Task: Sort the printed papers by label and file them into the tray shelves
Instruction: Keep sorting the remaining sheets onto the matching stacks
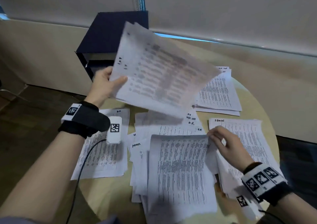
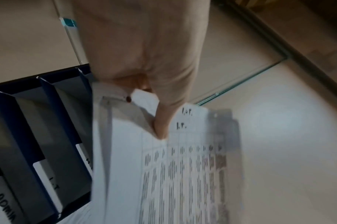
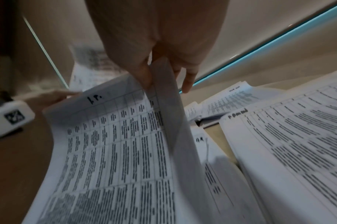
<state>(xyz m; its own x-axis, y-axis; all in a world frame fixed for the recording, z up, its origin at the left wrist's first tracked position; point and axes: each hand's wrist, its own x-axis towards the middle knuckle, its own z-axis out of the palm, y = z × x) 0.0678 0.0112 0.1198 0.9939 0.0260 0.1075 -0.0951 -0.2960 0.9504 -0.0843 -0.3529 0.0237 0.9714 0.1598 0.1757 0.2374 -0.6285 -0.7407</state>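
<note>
- the left hand has its grip closed on a few printed sheets, thumb on top and fingers underneath, holding them up in the air above the surface and in front of the dark blue tray shelves.
- in the left wrist view those raised sheets carry two handwritten marks near the thumb that read roughly "i.t."; the printed table below them is too blurred to read.
- the tray shelves have white label strips on their front edges; one reads "admin", the next looks like "i.t", and a third is mostly hidden by the paper. the two compartments in plain view look bare inside.
- the right hand pinches the top right corner of the top sheet of a loose pile near the front of the surface, lifting that corner slightly; the right wrist view shows a handwritten mark on it that i cannot read for certain.
- a pile just right of that hand has "admin" written at its top left corner.
- a pile under the left wrist is marked "h.r"; fanned sheets in the middle also show "h.r" marks.
- a far pile has writing at its top that is too small to read.
</note>
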